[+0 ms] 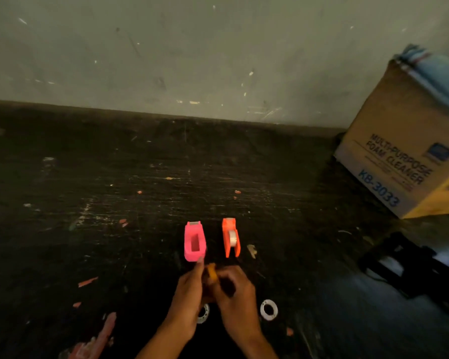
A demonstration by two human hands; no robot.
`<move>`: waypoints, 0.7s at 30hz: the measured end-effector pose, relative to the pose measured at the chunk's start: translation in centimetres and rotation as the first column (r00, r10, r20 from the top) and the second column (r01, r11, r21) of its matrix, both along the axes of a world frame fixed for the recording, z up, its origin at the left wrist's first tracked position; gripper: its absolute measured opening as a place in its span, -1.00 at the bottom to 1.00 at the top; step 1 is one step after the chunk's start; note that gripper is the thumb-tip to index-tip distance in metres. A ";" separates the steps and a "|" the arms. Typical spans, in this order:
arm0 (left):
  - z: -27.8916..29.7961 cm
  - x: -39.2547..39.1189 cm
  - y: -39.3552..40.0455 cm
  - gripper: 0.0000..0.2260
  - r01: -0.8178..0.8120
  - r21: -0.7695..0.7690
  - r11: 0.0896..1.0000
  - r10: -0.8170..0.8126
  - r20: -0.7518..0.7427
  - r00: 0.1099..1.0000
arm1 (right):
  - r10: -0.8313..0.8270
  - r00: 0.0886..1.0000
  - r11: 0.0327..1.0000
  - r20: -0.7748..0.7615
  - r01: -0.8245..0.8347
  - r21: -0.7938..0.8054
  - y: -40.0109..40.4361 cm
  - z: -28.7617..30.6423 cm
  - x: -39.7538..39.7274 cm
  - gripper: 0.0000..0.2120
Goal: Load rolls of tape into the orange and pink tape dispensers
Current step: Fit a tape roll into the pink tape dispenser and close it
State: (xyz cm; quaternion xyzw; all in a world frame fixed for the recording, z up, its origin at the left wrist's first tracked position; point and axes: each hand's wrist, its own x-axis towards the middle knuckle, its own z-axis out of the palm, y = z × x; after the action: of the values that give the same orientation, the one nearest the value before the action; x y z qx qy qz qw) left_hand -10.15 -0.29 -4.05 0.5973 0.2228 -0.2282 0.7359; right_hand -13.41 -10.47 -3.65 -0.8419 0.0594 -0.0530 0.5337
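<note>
pink dispenser (194,241) empty, on dark floor (88,190) | orange dispenser (230,237) just right of it, tape roll inside | left hand (187,301) and right hand (233,299) close together, pinching a small yellow-orange thing (212,272), blurry | two white rolls (269,309) lie by the hands | box (405,141) far right

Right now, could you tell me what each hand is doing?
Left hand: closed on a small orange-yellow object, held between both hands; what it is cannot be told.
Right hand: closed on the same object.
</note>
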 end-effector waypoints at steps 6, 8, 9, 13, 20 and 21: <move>-0.2 0.1 1.3 -0.72 -0.058 -0.055 0.997 0.054 -0.075 0.996 | -0.002 0.999 0.997 0.050 0.005 -0.074 -0.8 -0.5 -0.4 -0.90; -0.4 -0.4 2.2 -0.75 -0.077 -0.038 0.996 0.074 -0.076 0.994 | 0.012 0.999 0.970 0.053 0.001 -0.244 -1.9 -1.5 -0.8 -0.90; -0.3 -0.6 2.6 -0.77 -0.093 -0.053 0.994 0.088 -0.080 0.993 | 0.045 0.999 0.937 0.003 -0.042 -0.346 -2.4 -2.1 -1.1 -0.89; -0.1 -1.2 4.1 -0.79 -0.159 -0.136 0.978 0.158 -0.017 0.987 | 0.142 0.981 0.815 -0.134 -0.192 -0.546 -2.7 -4.2 -2.0 -0.88; 0.4 -2.7 6.3 -0.88 -0.276 -0.222 0.935 0.291 0.039 0.956 | 0.208 0.968 0.769 -0.142 -0.252 -0.587 -2.5 -3.5 -0.7 -0.65; 0.5 -2.8 6.5 -0.88 -0.294 -0.228 0.928 0.305 0.017 0.952 | 0.244 0.957 0.735 -0.159 -0.289 -0.613 -2.0 -3.1 -0.3 -0.56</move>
State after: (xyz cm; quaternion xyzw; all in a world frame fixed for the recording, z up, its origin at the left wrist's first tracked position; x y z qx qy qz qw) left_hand -12.93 6.22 -3.57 0.4757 0.2648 -0.1211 0.8300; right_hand -13.66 -12.49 -6.74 -0.9726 -0.0648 0.0356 0.2206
